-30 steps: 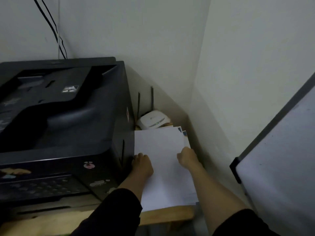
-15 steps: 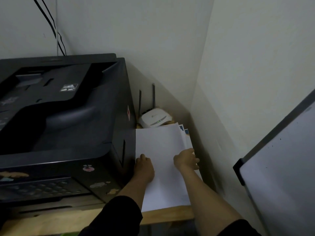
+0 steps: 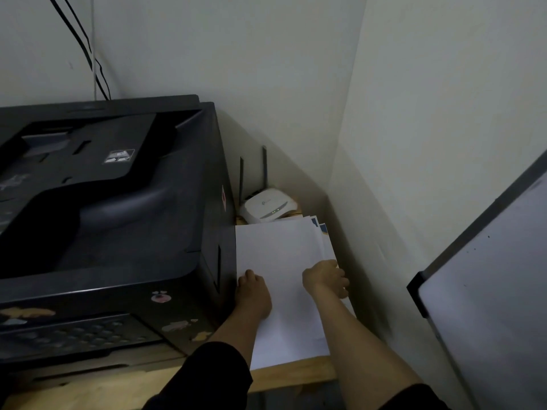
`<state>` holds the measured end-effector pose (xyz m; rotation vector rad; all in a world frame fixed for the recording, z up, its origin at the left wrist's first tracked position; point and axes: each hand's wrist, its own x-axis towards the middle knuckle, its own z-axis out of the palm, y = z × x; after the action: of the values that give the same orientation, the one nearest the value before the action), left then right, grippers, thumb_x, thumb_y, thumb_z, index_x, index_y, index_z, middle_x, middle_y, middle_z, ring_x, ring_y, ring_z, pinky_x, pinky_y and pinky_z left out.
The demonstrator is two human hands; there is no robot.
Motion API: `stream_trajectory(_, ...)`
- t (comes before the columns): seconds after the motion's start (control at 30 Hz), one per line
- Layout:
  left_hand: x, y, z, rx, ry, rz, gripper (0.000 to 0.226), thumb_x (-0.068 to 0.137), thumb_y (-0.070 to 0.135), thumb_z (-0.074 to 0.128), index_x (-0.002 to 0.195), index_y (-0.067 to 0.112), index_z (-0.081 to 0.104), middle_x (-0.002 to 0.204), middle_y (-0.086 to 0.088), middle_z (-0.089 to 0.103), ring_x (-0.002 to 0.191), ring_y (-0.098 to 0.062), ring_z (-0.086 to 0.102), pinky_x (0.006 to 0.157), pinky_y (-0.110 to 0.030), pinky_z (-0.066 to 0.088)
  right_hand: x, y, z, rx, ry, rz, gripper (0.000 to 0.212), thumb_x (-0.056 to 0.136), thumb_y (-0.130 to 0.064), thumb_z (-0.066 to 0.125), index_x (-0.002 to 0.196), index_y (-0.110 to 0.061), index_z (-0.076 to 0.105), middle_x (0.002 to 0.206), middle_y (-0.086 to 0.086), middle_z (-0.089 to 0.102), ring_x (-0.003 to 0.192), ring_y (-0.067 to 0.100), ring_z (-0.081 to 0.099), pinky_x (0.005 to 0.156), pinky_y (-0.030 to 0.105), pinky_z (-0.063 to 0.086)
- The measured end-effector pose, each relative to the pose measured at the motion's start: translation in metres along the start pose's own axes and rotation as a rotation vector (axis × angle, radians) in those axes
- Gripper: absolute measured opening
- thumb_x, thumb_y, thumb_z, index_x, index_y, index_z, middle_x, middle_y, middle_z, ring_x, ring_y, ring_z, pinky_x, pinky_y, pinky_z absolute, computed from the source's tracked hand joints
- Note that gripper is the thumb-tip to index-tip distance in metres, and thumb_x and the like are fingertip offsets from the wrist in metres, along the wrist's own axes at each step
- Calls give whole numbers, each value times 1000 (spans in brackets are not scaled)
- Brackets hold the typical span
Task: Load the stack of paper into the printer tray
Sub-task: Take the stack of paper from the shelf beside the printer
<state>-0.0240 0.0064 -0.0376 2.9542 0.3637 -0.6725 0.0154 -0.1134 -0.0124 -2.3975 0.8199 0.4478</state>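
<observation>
A stack of white paper (image 3: 281, 255) lies on the wooden table (image 3: 293, 377), in the gap between the black printer (image 3: 118, 208) and the right wall. My left hand (image 3: 254, 294) is at the stack's left edge, next to the printer's side, with its fingers tucked down at the edge and the thumb on top. My right hand (image 3: 327, 278) grips the stack's right edge with curled fingers. No open paper tray shows on the printer from here.
A white router (image 3: 268, 205) with two dark antennas sits behind the paper in the corner. Sheets with blue corners (image 3: 322, 229) stick out under the stack. A whiteboard (image 3: 488, 291) leans at the right. Black cables (image 3: 88, 54) run down the wall.
My right hand has slid from the middle of the sheet to the stack's right edge and curled round it. The left hand stays at the left edge.
</observation>
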Motion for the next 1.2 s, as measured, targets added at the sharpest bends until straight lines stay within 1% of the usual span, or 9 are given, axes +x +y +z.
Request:
stream_trajectory(0.13, 0, 1, 0, -3, -4, -4, 58, 96, 24, 48, 144, 1, 26, 151, -14, 17, 135, -31, 29, 111, -35, 32, -2, 0, 5, -47, 39, -22, 55, 84, -28, 62, 128, -6, 38, 135, 21, 43, 123, 36, 42, 103, 48, 36)
stream_trajectory(0.3, -1, 1, -1, -14, -20, -9, 60, 95, 23, 50, 144, 1, 25, 151, -13, 16, 135, -31, 29, 111, -35, 33, -9, -4, 6, -20, 46, -29, 58, 83, -28, 65, 128, -5, 37, 134, 22, 41, 117, 33, 45, 100, 46, 40)
stream_trajectory(0.53, -2, 1, -3, 5, -33, -9, 61, 95, 24, 49, 145, 1, 23, 152, -14, 16, 135, -32, 29, 111, -35, 33, -15, -8, 6, -19, 56, -26, 51, 85, -27, 62, 125, -6, 40, 130, 22, 49, 119, 35, 44, 100, 48, 37)
stream_trajectory(0.73, -3, 2, -6, -22, -64, -23, 64, 95, 25, 50, 146, 1, 21, 152, -13, 14, 136, -31, 28, 110, -34, 36, -26, -12, 9, -28, 135, -100, 58, 85, -29, 64, 131, -8, 34, 128, 22, 48, 110, 31, 51, 96, 42, 38)
stream_trajectory(0.83, -4, 3, -9, -99, -78, -40, 59, 95, 23, 48, 144, 2, 24, 152, -13, 15, 136, -30, 28, 110, -35, 36, -18, -13, 0, 54, 67, -86, 49, 88, -24, 59, 130, -8, 40, 121, 18, 60, 113, 33, 51, 98, 43, 35)
stream_trajectory(0.93, -5, 5, -11, -227, -74, -61, 55, 94, 23, 48, 141, 3, 27, 150, -13, 18, 135, -30, 28, 110, -36, 34, -7, -9, -14, 120, -90, -124, 28, 92, -14, 52, 118, -3, 56, 122, 17, 60, 112, 33, 55, 94, 40, 45)
stream_trajectory(1.03, -5, 6, -12, -346, -62, -114, 59, 95, 28, 49, 142, 4, 25, 151, -12, 15, 138, -30, 24, 109, -36, 34, -2, -4, -23, 119, -211, -185, 30, 95, -8, 47, 121, 4, 53, 127, 19, 57, 114, 32, 56, 92, 33, 48)
stream_trajectory(1.1, -5, 7, -12, -416, -54, -152, 61, 96, 31, 48, 143, 2, 22, 152, -13, 13, 140, -30, 21, 111, -37, 32, 2, 0, -28, 121, -229, -234, 32, 95, -7, 45, 124, 4, 50, 128, 20, 55, 115, 33, 55, 93, 33, 47)
stream_trajectory(1.2, -6, 10, -16, -597, -11, -219, 69, 94, 33, 51, 145, 0, 18, 153, -15, 17, 141, -32, 22, 112, -39, 30, 13, 10, -39, 203, -208, -308, 32, 89, -1, 49, 120, 4, 53, 121, 24, 58, 108, 37, 56, 82, 34, 48)
